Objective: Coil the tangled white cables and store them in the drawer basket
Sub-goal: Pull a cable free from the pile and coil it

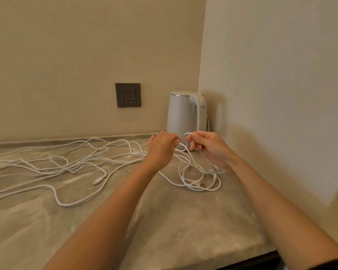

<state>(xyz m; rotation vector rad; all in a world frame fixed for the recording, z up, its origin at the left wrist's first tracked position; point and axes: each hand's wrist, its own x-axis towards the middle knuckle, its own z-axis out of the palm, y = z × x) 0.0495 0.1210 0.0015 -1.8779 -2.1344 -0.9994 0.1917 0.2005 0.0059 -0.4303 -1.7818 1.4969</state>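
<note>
Tangled white cables [70,164] sprawl over the grey stone counter [164,221], mostly to the left, with a loose plug end [97,181] lying near the middle. A smaller loop of white cable [199,180] lies below my hands. My right hand [207,147] pinches a cable end raised above the counter, fingers curled round it. Close to its left, my left hand [162,145] is curled on a strand of the same cable. Both hands hover just in front of the kettle. No drawer basket is in view.
A white electric kettle [185,114] stands in the back right corner against the walls. A dark wall socket [128,95] is set in the back wall left of it. The counter's front edge [248,259] runs at the lower right.
</note>
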